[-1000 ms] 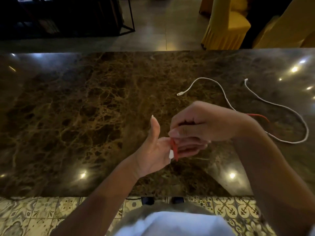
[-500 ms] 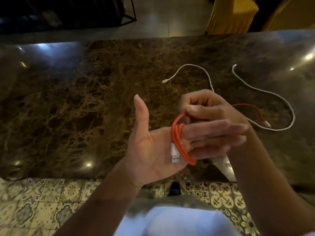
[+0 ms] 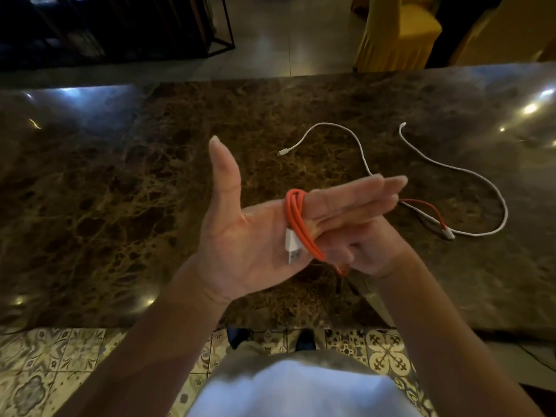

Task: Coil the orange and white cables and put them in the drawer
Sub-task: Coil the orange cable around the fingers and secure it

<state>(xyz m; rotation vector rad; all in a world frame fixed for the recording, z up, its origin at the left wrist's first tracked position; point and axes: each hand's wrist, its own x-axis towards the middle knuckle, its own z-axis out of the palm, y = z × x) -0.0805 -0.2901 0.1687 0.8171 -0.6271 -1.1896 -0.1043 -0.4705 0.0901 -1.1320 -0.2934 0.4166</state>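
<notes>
Orange cable [image 3: 296, 221] | wound in several turns round your left hand [image 3: 249, 233], fingers straight and together, thumb up | your right hand [image 3: 371, 251] beneath, pinching the cable's slack | step: coiling, tail lies right on the marble table [image 3: 120, 206] | next: draw in that tail | white cable [image 3: 436, 176] uncoiled, far right.

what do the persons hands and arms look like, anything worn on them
Both forearms are bare as far as the frame shows, with no sleeves, watch or bracelets in view. The left hand shows no rings and has a longish thumbnail. The right hand is mostly hidden behind it, and no jewellery shows on it.
</notes>
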